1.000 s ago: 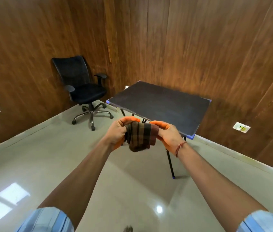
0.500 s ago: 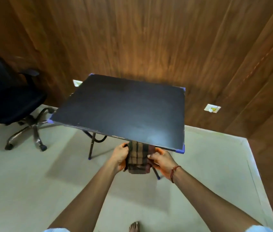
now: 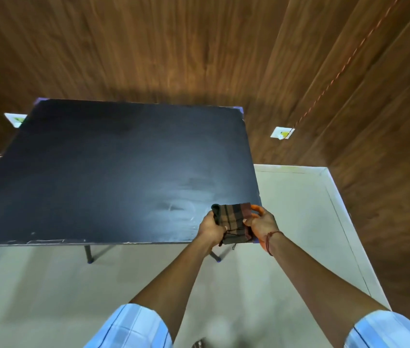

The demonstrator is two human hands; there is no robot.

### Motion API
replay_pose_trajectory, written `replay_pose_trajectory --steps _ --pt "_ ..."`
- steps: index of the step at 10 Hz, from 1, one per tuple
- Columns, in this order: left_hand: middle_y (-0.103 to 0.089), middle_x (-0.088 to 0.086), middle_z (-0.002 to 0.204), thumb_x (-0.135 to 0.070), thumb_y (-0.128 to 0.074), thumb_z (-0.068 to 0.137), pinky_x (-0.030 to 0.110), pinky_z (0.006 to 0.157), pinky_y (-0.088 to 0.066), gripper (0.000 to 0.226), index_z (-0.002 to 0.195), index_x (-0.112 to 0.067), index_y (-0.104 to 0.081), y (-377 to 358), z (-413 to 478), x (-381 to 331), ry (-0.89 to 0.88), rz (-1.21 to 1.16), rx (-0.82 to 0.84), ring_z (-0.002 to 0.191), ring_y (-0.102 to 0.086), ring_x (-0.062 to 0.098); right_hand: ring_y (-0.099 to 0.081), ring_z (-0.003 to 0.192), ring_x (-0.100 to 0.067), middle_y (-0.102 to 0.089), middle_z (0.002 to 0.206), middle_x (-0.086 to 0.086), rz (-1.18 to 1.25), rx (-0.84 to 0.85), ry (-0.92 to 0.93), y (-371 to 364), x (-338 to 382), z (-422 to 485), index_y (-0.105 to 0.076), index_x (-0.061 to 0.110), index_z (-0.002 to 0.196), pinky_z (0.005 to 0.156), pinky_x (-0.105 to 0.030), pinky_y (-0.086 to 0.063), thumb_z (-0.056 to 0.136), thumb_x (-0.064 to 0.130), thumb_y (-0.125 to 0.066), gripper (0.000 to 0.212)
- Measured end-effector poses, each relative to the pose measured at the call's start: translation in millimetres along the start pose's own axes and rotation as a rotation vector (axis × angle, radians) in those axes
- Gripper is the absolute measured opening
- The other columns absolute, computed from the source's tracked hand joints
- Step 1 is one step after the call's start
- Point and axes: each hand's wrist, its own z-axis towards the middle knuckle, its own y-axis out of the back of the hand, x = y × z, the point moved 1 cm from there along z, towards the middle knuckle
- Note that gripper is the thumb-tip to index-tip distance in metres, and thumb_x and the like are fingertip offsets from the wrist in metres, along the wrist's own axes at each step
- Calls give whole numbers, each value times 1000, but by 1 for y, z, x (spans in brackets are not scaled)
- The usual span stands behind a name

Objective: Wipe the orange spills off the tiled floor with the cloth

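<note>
Cloth [image 3: 234, 223] bunched between left hand [image 3: 210, 228] and right hand [image 3: 261, 223], both clamped on it, over table [image 3: 111, 172] near-right corner. Soft, light, limp — likely best gripped wadded, flat face down.

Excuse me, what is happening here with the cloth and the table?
A person holds a folded, dark striped cloth in both hands, the left hand and the right hand, over the near right corner of a black table. The right fingertips look orange-stained. The tiled floor in view shows no orange spill, so the wiping seems either finished or not visible from here.
</note>
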Motion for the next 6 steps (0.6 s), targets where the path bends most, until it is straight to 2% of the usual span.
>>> replay_pose_trajectory --steps 1,2,3,4,5,6 --pt "-62 2 113 -4 -53 88 35 81 -53 42 126 -21 -44 -11 9 1 -74 151 -90 101 -60 24 -62 100 -31 -65 113 -10 -186 -3 86 3 -10 8 -56 18 120 89 -50 -55 84 -5 -56 42" --pt "-53 0 116 -3 -51 86 34 63 -47 50 130 -22 -36 -14 3 6 -176 316 -203 99 -57 26 -56 112 -27 -57 127 -6 -572 -42 362 6 -22 -2 -48 19 133 96 -34 -50 79 -6 -60 61" --pt "-27 1 148 -6 -64 81 42 79 -53 80 147 -21 -21 -18 -7 18 -309 757 -99 119 -46 28 -46 124 -26 -36 147 -3 -1120 10 618 7 -33 -17 -37 22 142 99 -38 -46 84 5 -60 65" --pt "-21 7 156 -24 -58 91 45 104 -39 68 148 -17 -23 -19 -27 25 -310 910 -107 133 -35 28 -39 132 -26 -25 154 -3 -1264 45 572 15 -45 -35 -35 22 142 102 -37 -40 89 17 -60 58" --pt "-25 7 157 -28 -52 96 43 112 -32 57 147 -16 -29 -18 -61 29 -290 796 -213 141 -29 26 -39 135 -26 -25 156 -2 -1159 51 581 33 -54 -64 -31 22 146 106 -36 -38 92 20 -58 61" --pt "-31 4 155 -29 -49 98 41 112 -31 51 145 -18 -35 -22 -111 34 -344 796 -247 139 -33 25 -40 136 -24 -32 155 -2 -1092 106 624 49 -66 -109 -37 19 145 109 -34 -35 94 19 -56 54"
